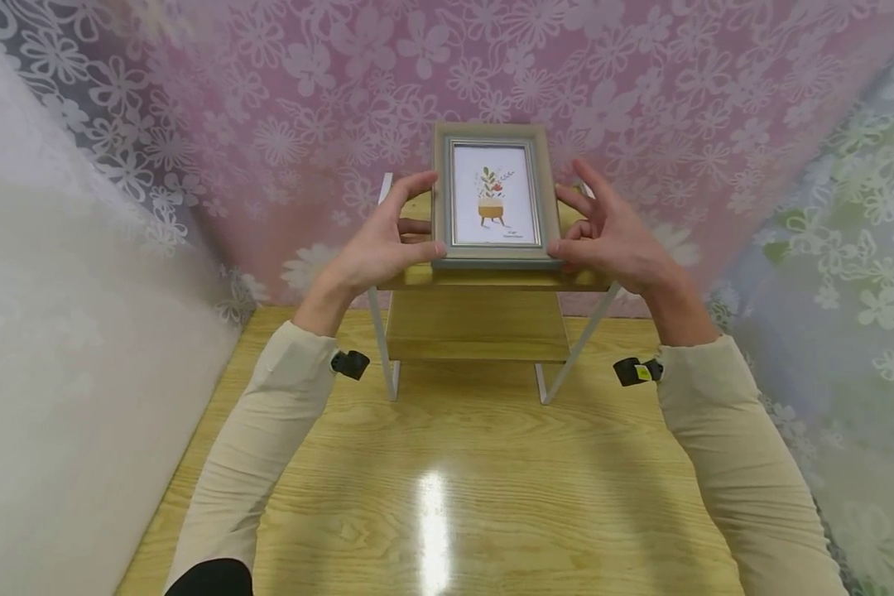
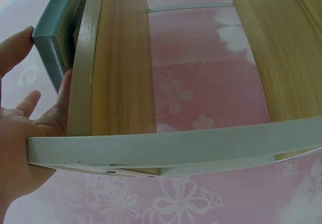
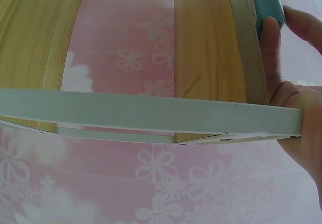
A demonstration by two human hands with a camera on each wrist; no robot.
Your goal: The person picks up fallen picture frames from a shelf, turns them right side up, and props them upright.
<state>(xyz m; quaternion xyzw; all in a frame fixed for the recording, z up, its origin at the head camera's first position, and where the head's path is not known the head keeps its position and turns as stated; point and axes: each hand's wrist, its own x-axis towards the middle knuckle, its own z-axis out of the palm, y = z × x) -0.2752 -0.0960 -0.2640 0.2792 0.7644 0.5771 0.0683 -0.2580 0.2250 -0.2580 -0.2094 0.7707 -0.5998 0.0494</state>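
A picture frame (image 1: 492, 255) with a plant print rests at the front edge of a small wooden side table (image 1: 410, 279). My left hand (image 1: 372, 248) holds its left side, thumb at the lower corner and index finger higher on the edge. On the right side, my right hand (image 1: 614, 240) grips the lower corner with the thumb, one finger raised. The left wrist view shows the left hand (image 2: 25, 128) at the frame's blue-green edge (image 2: 50, 48); in the right wrist view the right hand (image 3: 302, 108) pinches a blue-green corner (image 3: 266, 2). The tabletop hides parts of the fingers.
The table's lower wooden shelf (image 1: 477, 327) and white metal legs (image 1: 382, 348) stand on a wood-patterned floor (image 1: 343, 497). Behind is a pink flowered wall covering (image 1: 305, 124); pale coverings hang at the left (image 1: 60, 290) and right (image 1: 849, 331).
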